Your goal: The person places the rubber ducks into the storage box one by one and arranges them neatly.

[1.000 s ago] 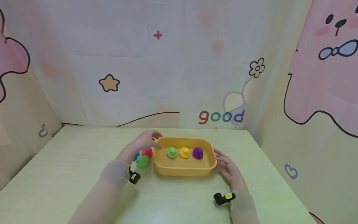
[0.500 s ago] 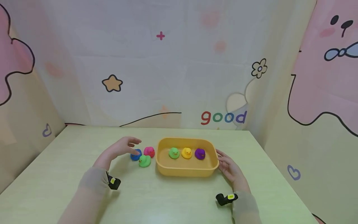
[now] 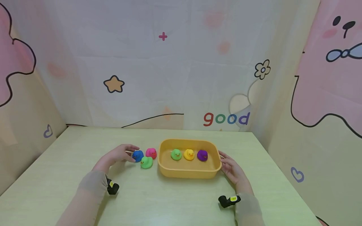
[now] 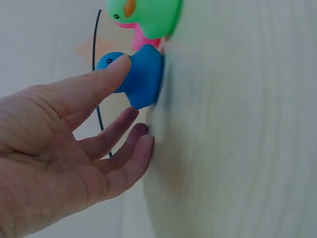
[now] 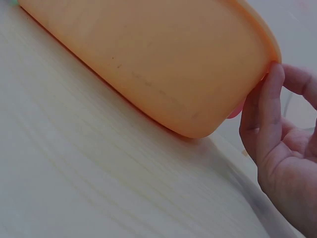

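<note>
My left hand (image 3: 118,154) is at the blue duck (image 3: 138,156), left of the tub. In the left wrist view the thumb (image 4: 111,74) lies across the blue duck, while the other fingers are loosely bent below it with a gap. A pink duck (image 3: 151,153) and a green duck (image 3: 146,162) sit close beside the blue one. My right hand (image 3: 233,171) touches the right end of the yellow-orange tub (image 3: 188,173), its fingertips at the rim in the right wrist view. Inside the tub stand a light green duck (image 3: 176,154), a yellow duck (image 3: 189,154) and a purple duck (image 3: 202,155).
The pale table (image 3: 169,201) carries the tub and the loose ducks. Printed cloth walls (image 3: 141,72) enclose its back and sides. A black wrist camera (image 3: 112,187) is on the left wrist, another wrist camera (image 3: 229,201) on the right.
My left hand has moved left from above the tub's left end, past the loose ducks, and come down at the blue duck. The right hand has stayed at the tub's right end.
</note>
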The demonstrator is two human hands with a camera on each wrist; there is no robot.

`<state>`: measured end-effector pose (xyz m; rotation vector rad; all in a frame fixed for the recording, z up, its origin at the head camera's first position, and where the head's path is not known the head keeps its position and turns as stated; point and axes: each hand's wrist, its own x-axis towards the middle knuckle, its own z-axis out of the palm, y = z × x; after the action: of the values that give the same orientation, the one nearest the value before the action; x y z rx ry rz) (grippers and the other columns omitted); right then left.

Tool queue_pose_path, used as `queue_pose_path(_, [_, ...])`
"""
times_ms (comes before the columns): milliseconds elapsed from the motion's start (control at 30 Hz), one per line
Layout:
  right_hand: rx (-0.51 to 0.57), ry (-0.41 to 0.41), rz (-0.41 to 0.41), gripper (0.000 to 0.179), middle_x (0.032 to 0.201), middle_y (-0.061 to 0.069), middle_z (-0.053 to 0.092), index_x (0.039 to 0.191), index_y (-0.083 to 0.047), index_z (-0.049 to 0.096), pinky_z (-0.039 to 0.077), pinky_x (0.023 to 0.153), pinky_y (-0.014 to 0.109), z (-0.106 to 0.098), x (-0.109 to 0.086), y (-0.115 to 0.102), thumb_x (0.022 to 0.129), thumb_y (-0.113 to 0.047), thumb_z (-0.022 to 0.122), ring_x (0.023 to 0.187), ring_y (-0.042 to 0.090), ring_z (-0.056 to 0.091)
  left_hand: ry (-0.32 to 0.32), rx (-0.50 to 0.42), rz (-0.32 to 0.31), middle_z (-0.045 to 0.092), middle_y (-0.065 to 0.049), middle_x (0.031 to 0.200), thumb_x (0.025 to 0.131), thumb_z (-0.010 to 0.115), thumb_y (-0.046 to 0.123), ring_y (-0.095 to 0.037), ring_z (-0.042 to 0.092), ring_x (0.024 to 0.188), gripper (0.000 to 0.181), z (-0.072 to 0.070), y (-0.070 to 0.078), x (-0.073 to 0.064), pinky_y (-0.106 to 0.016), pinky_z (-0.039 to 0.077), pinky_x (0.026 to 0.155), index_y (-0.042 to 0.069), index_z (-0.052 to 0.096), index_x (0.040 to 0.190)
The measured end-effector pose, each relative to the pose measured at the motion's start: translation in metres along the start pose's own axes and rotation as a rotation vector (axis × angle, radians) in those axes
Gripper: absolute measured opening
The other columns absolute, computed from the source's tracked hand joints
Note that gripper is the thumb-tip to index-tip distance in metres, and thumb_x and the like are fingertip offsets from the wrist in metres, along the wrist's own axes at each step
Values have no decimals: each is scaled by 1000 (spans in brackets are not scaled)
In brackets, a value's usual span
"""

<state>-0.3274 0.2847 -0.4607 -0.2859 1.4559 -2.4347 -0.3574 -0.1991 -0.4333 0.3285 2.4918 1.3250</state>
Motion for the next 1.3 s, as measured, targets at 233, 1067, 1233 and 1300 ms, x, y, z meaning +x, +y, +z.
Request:
queue_pose_path(233, [40,22,3,37,108,2,66,117,-15,57,55,74,16,-3,3,3,101,6,32,84,7,66,23,16,21,49,-32,136,81,71,-4,-48,44,126,51,4,-2,4,-47,48,99,-7,55,130])
queue_pose_path(1067, [53,-28,-25,41,110,1,66,117,-15,58,55,77,16,-10,7,7,101,7,27,88,7,66,147,-69,-144,50,-29,137,89,70,11,-14,53,81,58,2,4,-5,-23,43,64,-8,46,138])
queue_pose_path(1233, [56,22,-2,38,111,1,65,117,-15,58,55,76,16,-8,6,6,101,6,30,87,7,66,184,-161,-161,46,-30,141,89,68,10,-14,57,90,63,1,6,-9,-23,49,73,-11,40,141])
queue_pose_path(1300, [58,36,6,37,111,2,65,117,-15,56,55,76,16,-7,7,5,101,6,31,88,8,66,190,-182,-162,43,-31,144,90,67,10,-27,58,110,64,0,5,-9,-32,52,91,-12,38,142])
